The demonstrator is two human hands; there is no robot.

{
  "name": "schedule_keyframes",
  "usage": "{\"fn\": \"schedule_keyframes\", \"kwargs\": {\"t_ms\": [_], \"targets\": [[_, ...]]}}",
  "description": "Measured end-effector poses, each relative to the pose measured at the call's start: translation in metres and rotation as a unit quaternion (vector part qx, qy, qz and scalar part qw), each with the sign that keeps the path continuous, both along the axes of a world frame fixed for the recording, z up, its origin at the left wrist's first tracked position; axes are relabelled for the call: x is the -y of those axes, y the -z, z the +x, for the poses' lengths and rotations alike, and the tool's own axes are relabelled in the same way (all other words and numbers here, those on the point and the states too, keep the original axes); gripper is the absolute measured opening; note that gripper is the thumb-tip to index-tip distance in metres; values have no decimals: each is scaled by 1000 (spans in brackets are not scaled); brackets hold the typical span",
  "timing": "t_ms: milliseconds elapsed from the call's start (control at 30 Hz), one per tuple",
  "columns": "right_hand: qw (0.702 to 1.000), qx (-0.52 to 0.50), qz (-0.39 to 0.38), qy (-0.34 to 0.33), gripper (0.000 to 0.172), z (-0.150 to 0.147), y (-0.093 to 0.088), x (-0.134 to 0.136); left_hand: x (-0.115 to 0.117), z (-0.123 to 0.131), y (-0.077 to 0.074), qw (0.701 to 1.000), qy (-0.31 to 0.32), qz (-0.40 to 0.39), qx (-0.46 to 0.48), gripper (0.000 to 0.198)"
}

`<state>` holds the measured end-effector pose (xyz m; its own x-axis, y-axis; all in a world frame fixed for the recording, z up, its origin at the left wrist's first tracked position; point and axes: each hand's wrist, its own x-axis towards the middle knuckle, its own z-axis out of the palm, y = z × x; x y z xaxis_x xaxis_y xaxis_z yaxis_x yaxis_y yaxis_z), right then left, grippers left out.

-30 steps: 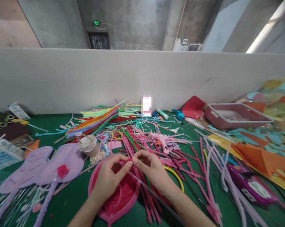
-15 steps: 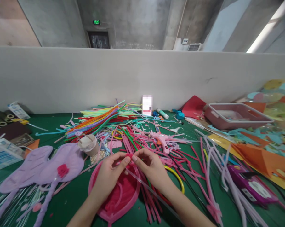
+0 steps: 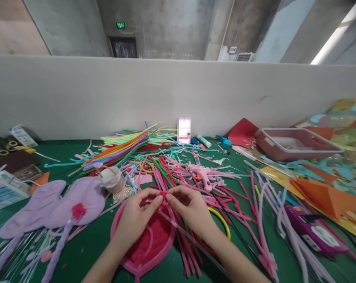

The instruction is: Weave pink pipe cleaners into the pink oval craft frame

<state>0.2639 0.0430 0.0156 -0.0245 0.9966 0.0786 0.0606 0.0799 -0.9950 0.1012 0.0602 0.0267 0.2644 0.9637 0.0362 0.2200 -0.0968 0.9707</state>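
Between the fingertips of my left hand (image 3: 141,210) and my right hand (image 3: 188,206) is a small red fuzzy piece (image 3: 163,194), apparently pipe cleaner, pinched from both sides. A clear thin stick (image 3: 192,241) slants from below my fingers toward the lower right, under my right forearm. Beneath my hands lies a pink-rimmed, red-filled round shape (image 3: 148,251) made of pipe cleaners, partly hidden by my left hand and forearm. Pink pipe cleaners (image 3: 188,255) lie beside it on the green table.
Lilac pipe-cleaner shapes (image 3: 74,200) and a paper cup (image 3: 110,179) are at left. Behind my hands lie a pink glue gun (image 3: 203,176) and a multicoloured pipe-cleaner pile (image 3: 121,151). A purple device (image 3: 316,232) and a pink bin (image 3: 301,155) are at right.
My fingers have shifted very slightly on the red piece, and a little more of it shows between them. The view has tilted a touch; the table things lie as before.
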Motion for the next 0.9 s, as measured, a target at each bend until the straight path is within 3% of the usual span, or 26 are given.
{"fn": "schedule_keyframes", "kwargs": {"t_ms": [200, 367, 433, 567, 667, 767, 900], "targets": [[1000, -20, 2, -16, 17, 2, 2, -1, 0, -1, 0, 998, 21, 52, -39, 18], [983, -151, -80, -73, 30, 1, 0, -1, -1, -7, -1, 948, 7, 294, -118, 17], [973, -175, -119, -87, 31, 0, -3, 1, 0, -13, -4, 930, 20, 338, -142, 21], [975, -147, -135, -95, 33, -2, -1, 5, 9, -38, -5, 917, -12, 317, -244, 22], [977, -77, -163, -117, 33, -6, 6, 5, 27, -62, 3, 910, -48, 287, -296, 22], [969, -9, -208, -132, 34, -11, 12, 4, 50, -78, 15, 902, -35, 281, -325, 19], [955, 29, -244, -165, 28, -19, 14, 6, 73, -79, 29, 895, 3, 317, -315, 16]]}}
